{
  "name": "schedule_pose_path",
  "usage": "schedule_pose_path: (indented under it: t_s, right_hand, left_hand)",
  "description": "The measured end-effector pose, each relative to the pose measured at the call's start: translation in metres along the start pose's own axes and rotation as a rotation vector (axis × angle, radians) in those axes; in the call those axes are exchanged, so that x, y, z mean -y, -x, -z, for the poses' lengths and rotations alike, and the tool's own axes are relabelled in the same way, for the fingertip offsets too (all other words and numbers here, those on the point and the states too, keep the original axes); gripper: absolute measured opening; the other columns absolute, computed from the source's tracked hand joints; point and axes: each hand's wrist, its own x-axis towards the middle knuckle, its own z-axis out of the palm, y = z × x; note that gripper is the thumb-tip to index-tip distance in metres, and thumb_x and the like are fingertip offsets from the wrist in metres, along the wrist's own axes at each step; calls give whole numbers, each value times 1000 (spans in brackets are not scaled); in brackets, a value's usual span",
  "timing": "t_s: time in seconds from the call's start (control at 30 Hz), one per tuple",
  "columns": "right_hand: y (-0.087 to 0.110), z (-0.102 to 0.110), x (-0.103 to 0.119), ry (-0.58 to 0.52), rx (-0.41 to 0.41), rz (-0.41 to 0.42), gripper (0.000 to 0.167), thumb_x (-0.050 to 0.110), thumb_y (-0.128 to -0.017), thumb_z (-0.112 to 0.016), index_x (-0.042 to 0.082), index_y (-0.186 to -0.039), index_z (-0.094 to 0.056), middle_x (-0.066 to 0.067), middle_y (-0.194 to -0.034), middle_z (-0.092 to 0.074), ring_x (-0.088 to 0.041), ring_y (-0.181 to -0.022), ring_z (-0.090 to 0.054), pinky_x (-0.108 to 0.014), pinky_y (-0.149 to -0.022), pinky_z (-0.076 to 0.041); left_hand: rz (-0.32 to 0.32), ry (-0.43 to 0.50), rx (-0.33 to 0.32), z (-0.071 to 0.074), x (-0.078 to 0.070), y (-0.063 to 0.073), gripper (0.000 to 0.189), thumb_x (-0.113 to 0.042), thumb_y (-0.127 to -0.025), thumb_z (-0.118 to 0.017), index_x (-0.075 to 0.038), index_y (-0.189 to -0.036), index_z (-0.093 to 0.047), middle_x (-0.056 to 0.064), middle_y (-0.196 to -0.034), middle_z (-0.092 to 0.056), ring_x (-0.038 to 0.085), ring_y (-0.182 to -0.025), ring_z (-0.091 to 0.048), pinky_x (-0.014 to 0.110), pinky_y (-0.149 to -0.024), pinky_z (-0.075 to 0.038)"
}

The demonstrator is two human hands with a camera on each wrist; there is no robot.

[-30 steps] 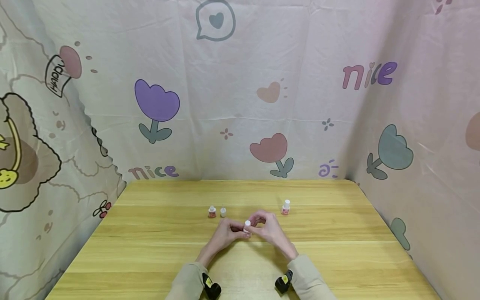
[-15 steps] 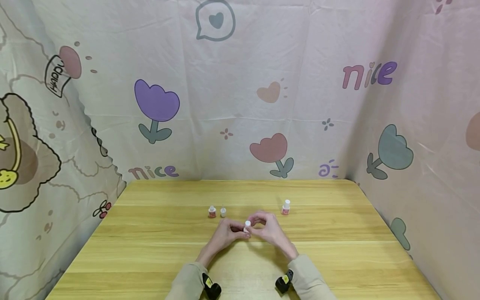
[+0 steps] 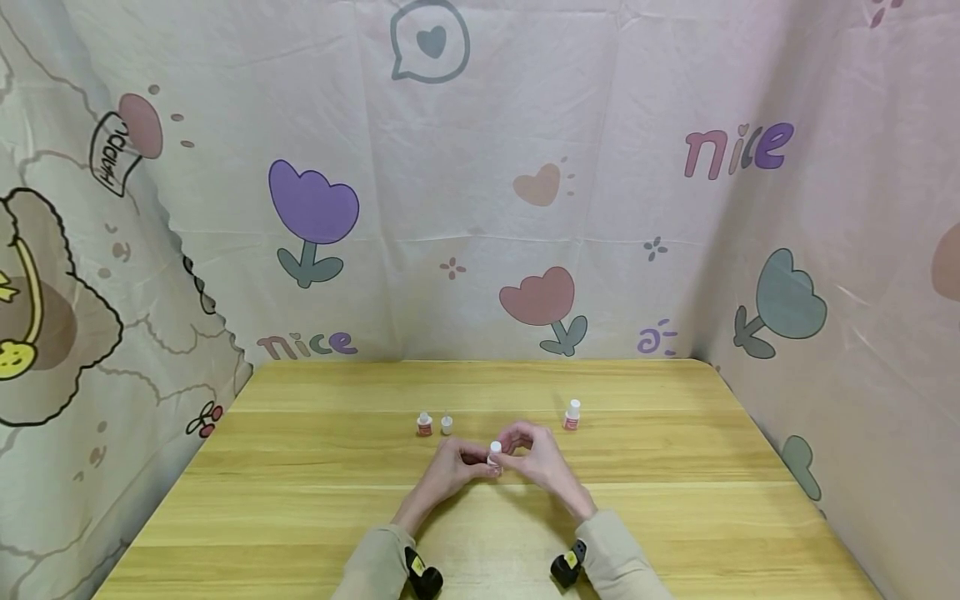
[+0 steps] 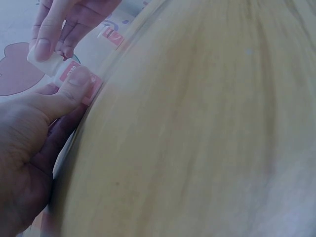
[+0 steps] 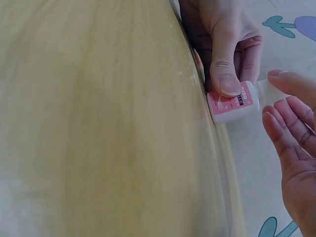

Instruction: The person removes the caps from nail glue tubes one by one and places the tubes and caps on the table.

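Note:
A small white glue bottle (image 5: 232,109) with a pink label is between both hands at the middle of the table. My left hand (image 3: 452,468) grips its body, thumb across the label. With thumb and fingers, my right hand (image 3: 542,458) pinches the white cap (image 5: 271,93), which is still on the bottle. Behind the left hand stands a second glue bottle (image 3: 424,426), its long cap off. Beside it a white cap (image 3: 447,426) stands with a thin stem pointing up. A third, capped glue bottle (image 3: 572,415) stands upright beyond the right hand.
All of this is on a light wooden table (image 3: 315,483). A patterned cloth (image 3: 450,192) hangs along the back and both sides of it. Black cameras (image 3: 425,579) are strapped to both wrists over beige sleeves (image 3: 377,562).

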Motion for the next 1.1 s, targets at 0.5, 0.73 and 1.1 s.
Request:
schedule_pose_path:
  t_s: [0.5, 0.73, 1.1]
  right_hand:
    - [0, 0, 0, -56, 55, 56, 19, -2, -82, -77, 0, -100, -69, -18, -97, -72, -14, -86, -69, -38, -88, -60]
    - [0, -1, -3, -44, 9, 33, 22, 5, -81, -82, 2, -98, -69, -17, -92, -73, -7, -81, -65, -37, -83, -60]
    - [0, -1, -2, -34, 7, 14, 19, 3, -81, -81, 1, -97, -69, -16, -92, -73, -3, -81, -65, -29, -84, -59]
  left_hand:
    - [-8, -22, -9, 0, 1, -1, 14, -16, -81, -83, -10, -94, -81, 7, -88, -80, -1, -77, -69, 18, -72, -55]
    - [-3, -12, -6, 0, 0, 0, 15, -18, -82, -83, -11, -95, -82, 7, -88, -80, -1, -75, -68, 17, -70, -54]
    - [-10, -11, -14, -1, 2, -1, 16, -17, -82, -83, -10, -96, -81, 8, -89, -80, -1, -76, -68, 18, -70, -55]
